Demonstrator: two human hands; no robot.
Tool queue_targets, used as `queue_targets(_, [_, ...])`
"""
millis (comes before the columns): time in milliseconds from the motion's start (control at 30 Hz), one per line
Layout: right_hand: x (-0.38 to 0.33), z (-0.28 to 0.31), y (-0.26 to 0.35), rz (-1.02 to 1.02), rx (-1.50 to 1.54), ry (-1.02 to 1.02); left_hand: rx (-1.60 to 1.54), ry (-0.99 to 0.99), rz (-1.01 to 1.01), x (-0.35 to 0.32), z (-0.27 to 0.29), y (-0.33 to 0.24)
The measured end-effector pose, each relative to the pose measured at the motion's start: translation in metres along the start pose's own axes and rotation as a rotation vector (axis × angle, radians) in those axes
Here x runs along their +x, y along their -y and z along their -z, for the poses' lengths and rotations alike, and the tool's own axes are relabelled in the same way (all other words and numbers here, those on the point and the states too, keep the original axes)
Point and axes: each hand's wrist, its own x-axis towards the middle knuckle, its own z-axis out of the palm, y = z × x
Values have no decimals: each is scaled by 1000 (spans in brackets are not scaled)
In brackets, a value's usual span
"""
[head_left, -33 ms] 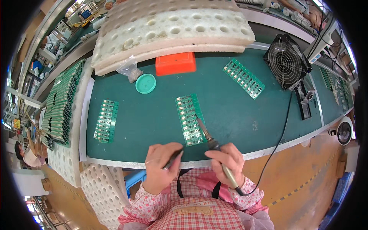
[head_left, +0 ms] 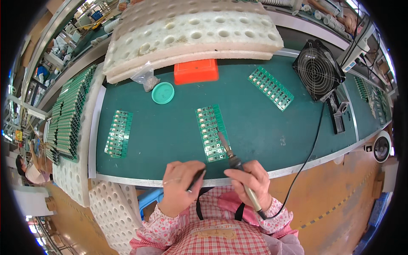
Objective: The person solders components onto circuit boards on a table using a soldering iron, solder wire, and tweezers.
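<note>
In my right hand (head_left: pixel 250 180), closed round its handle, is a soldering iron (head_left: pixel 235 162) with a cable. Its tip points up and left, over the right half of a green circuit board panel (head_left: pixel 209 134) with rows of small parts; whether it touches cannot be told. My left hand (head_left: pixel 180 182) is closed on a slim dark tool (head_left: pixel 195 179) at the table's front edge, below the panel; fingers hide part of this tool. Another circuit board panel (head_left: pixel 118 134) lies at the left, and a third (head_left: pixel 271 88) at the back right.
A foam block with holes (head_left: pixel 191 42) stands along the back, behind a red box (head_left: pixel 196 71), a green round lid (head_left: pixel 162 93) and a clear bag (head_left: pixel 145 77). Many boards (head_left: pixel 70 119) stand at the left. A black fan (head_left: pixel 318 70) and iron holder (head_left: pixel 336 112) sit at the right.
The view has shifted very slightly. My left hand and its dark tool are a little farther right; the soldering iron's tip has moved slightly down the panel.
</note>
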Motion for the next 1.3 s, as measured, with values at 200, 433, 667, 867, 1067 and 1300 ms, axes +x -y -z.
queue_targets(200, [11, 8, 19, 67, -150, 257, 204, 201, -295, -15, 6, -7])
queue_targets(433, [8, 17, 17, -31, -18, 378, 129, 171, -268, -31, 11, -2])
queue_targets(667, [13, 13, -4, -159, -17, 31, -84, 42, 3, -29, 16, 17])
queue_targets(867, [-2, 3, -8, -341, -35, -62, -175, -155, 164, 24, 15, 62])
queue_targets(1067, [-4, 0, -11, -381, -40, -88, -226, -94, 187, 45, 3, 81])
queue_targets(1300, [-1, 4, -10, -322, -101, -65, -161, -69, 192, 46, 2, 80])
